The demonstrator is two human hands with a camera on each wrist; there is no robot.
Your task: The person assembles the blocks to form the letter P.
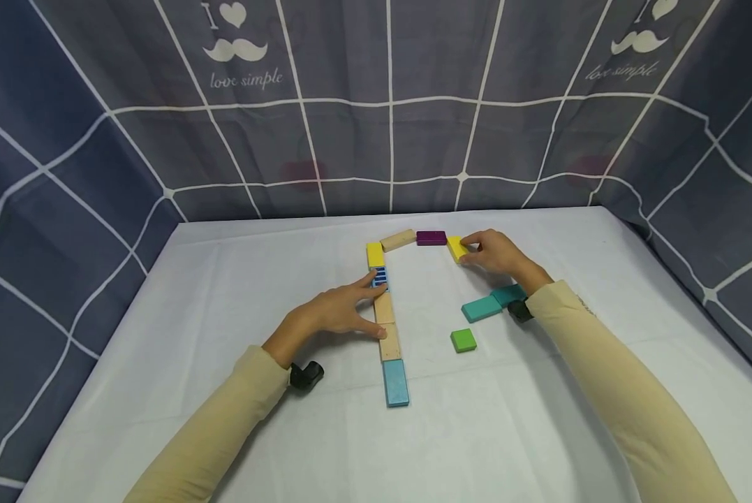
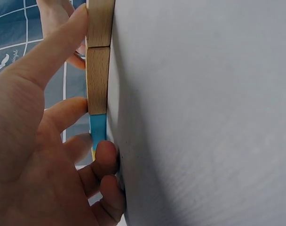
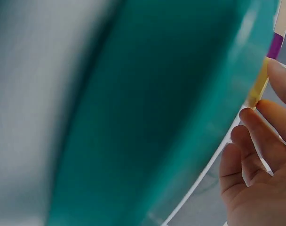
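A column of wooden blocks lies end to end on the cloth: a yellow block [image 1: 375, 254], a blue-and-white patterned block [image 1: 380, 276], two plain wood blocks [image 1: 389, 344] and a blue block [image 1: 396, 383]. My left hand [image 1: 336, 307] rests on this column, thumb on the lower plain block and fingertips by the patterned one, with the fingers spread. From the column's top, a tilted plain block [image 1: 399, 240] and a purple block [image 1: 431, 238] lead right. My right hand [image 1: 496, 250] pinches another yellow block [image 1: 456, 249] between thumb and finger, beside the purple one's right end.
Two teal blocks [image 1: 481, 309] lie end to end below my right wrist; one fills much of the right wrist view. A green block [image 1: 463, 340] sits nearer the middle. White cloth [image 1: 275, 440] covers the table, and a dark grid-patterned curtain [image 1: 344, 140] hangs behind.
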